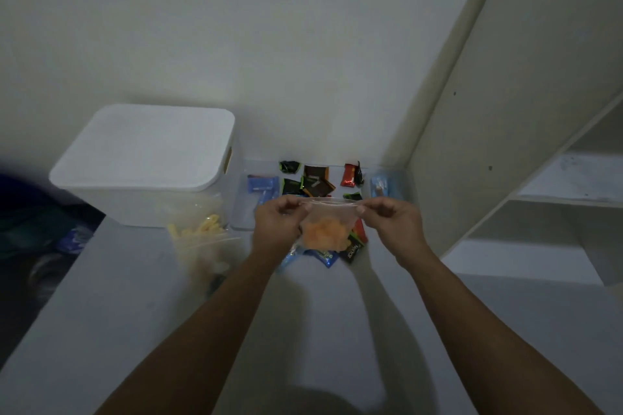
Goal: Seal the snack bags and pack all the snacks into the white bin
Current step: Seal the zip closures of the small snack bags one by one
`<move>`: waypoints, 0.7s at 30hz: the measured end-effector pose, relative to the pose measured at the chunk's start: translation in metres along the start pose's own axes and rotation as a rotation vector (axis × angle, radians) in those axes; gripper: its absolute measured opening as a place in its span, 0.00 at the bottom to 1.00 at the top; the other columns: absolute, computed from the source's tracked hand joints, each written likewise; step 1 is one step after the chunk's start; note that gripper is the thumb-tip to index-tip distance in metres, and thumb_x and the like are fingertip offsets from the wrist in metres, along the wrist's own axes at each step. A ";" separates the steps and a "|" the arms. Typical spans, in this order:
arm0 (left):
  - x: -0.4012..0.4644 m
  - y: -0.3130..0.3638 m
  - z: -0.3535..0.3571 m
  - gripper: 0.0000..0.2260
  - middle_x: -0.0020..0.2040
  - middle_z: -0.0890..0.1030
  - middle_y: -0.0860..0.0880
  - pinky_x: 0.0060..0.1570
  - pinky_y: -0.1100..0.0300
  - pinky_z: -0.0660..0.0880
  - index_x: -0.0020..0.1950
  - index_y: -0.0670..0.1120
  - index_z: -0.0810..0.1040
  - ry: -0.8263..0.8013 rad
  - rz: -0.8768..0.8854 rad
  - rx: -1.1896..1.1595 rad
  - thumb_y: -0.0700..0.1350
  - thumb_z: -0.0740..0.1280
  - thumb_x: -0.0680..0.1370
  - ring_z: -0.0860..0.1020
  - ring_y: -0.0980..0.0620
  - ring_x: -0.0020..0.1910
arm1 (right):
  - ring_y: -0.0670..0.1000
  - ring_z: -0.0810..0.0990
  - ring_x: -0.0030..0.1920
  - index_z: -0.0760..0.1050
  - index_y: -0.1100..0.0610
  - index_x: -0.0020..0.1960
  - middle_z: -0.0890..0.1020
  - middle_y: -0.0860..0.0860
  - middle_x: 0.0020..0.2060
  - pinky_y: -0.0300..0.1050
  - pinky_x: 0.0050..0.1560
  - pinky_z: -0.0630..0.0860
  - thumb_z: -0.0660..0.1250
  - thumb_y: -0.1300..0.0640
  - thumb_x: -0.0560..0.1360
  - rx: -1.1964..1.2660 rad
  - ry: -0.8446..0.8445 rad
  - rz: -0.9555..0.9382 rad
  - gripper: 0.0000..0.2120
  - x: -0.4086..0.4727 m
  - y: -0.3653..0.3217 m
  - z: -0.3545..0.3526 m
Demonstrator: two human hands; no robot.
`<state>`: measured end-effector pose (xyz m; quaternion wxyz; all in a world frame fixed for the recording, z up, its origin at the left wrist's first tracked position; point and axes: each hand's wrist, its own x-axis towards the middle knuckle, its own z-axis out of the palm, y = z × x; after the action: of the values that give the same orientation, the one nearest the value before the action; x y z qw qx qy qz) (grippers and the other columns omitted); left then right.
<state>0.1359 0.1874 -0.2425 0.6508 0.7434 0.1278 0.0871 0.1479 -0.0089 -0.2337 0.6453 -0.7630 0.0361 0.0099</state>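
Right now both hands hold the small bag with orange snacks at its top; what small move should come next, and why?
Probably pinch along the top strip to press it shut. The left hand and right hand stretch the clear bag by its corners above the table, and the white bin has its lid on.

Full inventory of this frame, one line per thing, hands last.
white bin: 1, white, lid on, back left of the table
table: 1, pale grey
bag of yellow snacks: 1, clear, in front of the bin
bag of orange snacks: 1, clear, held up by its top edge
small snack packets: several; black, blue, red; behind and under the held bag
shelf unit: 1, white, right
left hand: pinching bag top
right hand: pinching bag top
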 end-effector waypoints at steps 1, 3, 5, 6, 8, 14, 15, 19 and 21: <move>0.002 0.002 -0.004 0.03 0.37 0.83 0.48 0.33 0.72 0.75 0.45 0.43 0.83 -0.004 0.008 0.013 0.37 0.71 0.73 0.79 0.63 0.31 | 0.46 0.83 0.40 0.83 0.55 0.44 0.85 0.50 0.39 0.41 0.45 0.79 0.72 0.63 0.72 -0.003 0.003 -0.008 0.05 0.000 -0.004 0.004; 0.006 0.007 -0.010 0.03 0.38 0.83 0.48 0.36 0.71 0.76 0.45 0.43 0.83 -0.016 0.036 0.033 0.38 0.72 0.73 0.80 0.61 0.34 | 0.47 0.83 0.40 0.82 0.56 0.43 0.85 0.53 0.40 0.38 0.44 0.79 0.72 0.64 0.72 -0.005 0.008 -0.027 0.04 0.000 -0.011 0.012; 0.010 0.010 -0.016 0.03 0.40 0.84 0.47 0.39 0.69 0.78 0.45 0.44 0.84 -0.033 0.065 0.055 0.39 0.72 0.72 0.81 0.57 0.38 | 0.49 0.83 0.42 0.82 0.56 0.43 0.85 0.54 0.41 0.38 0.44 0.80 0.71 0.64 0.72 -0.006 0.019 -0.040 0.04 0.000 -0.014 0.017; 0.011 0.011 -0.019 0.03 0.40 0.84 0.47 0.40 0.69 0.78 0.45 0.44 0.84 -0.045 0.078 0.061 0.39 0.72 0.72 0.80 0.56 0.39 | 0.48 0.83 0.41 0.82 0.57 0.43 0.85 0.54 0.40 0.37 0.43 0.80 0.71 0.64 0.71 -0.008 0.026 -0.044 0.04 0.001 -0.016 0.019; 0.013 0.015 -0.024 0.02 0.39 0.83 0.48 0.40 0.72 0.76 0.44 0.43 0.83 -0.065 0.101 0.063 0.39 0.72 0.72 0.79 0.58 0.38 | 0.45 0.82 0.38 0.81 0.56 0.41 0.84 0.53 0.38 0.35 0.40 0.79 0.72 0.65 0.71 -0.021 0.037 -0.060 0.05 0.001 -0.020 0.024; 0.015 0.022 -0.032 0.04 0.35 0.80 0.51 0.38 0.72 0.73 0.40 0.43 0.81 -0.061 0.094 -0.019 0.35 0.71 0.72 0.76 0.65 0.33 | 0.48 0.80 0.37 0.79 0.62 0.40 0.82 0.57 0.37 0.40 0.41 0.80 0.69 0.67 0.72 -0.059 0.026 -0.107 0.03 0.000 -0.028 0.038; 0.014 0.023 -0.033 0.04 0.36 0.80 0.52 0.39 0.71 0.74 0.40 0.43 0.81 -0.064 0.088 -0.033 0.35 0.70 0.73 0.76 0.64 0.34 | 0.50 0.80 0.39 0.79 0.63 0.42 0.82 0.60 0.38 0.44 0.43 0.80 0.69 0.66 0.73 -0.057 0.003 -0.112 0.02 -0.001 -0.029 0.040; 0.013 0.027 -0.038 0.02 0.42 0.81 0.48 0.44 0.63 0.76 0.43 0.43 0.79 -0.120 0.054 -0.089 0.37 0.70 0.73 0.79 0.55 0.43 | 0.55 0.80 0.40 0.79 0.63 0.43 0.82 0.63 0.39 0.51 0.45 0.80 0.69 0.65 0.73 -0.095 -0.029 -0.125 0.01 -0.002 -0.034 0.045; 0.012 0.029 -0.039 0.03 0.43 0.82 0.48 0.42 0.65 0.75 0.42 0.45 0.80 -0.152 0.046 -0.083 0.38 0.72 0.72 0.79 0.53 0.44 | 0.55 0.80 0.39 0.78 0.61 0.41 0.81 0.61 0.37 0.53 0.45 0.79 0.69 0.66 0.73 -0.093 -0.021 -0.136 0.03 -0.002 -0.038 0.048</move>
<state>0.1385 0.2245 -0.2090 0.6866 0.7230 0.0570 0.0505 0.1499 0.0450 -0.2047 0.6087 -0.7927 -0.0231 -0.0244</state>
